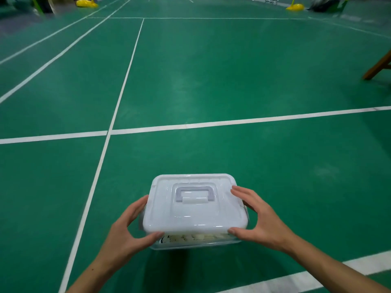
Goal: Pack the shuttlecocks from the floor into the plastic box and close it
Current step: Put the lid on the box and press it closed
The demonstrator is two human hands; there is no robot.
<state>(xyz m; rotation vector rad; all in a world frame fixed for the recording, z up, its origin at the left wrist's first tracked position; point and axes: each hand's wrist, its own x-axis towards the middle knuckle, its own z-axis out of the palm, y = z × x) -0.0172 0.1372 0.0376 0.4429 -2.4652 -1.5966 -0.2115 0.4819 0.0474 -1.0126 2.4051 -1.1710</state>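
Note:
A clear plastic box [194, 245] stands on the green court floor, low in the middle of the head view. Its white lid [194, 216] with a grey handle [195, 192] lies on top, the near edge slightly raised. Through that gap I see several white shuttlecocks [196, 237] inside. My left hand [129, 229] grips the lid's left side, thumb at the near-left corner. My right hand [257, 220] grips the right side, thumb at the near-right corner, fingers over the top edge. No loose shuttlecocks show on the floor.
White court lines [232, 122] cross the green floor ahead and to the left. A wooden leg [376, 67] juts in at the right edge. Yellow post bases [86, 3] stand far back left and far back right [295, 7].

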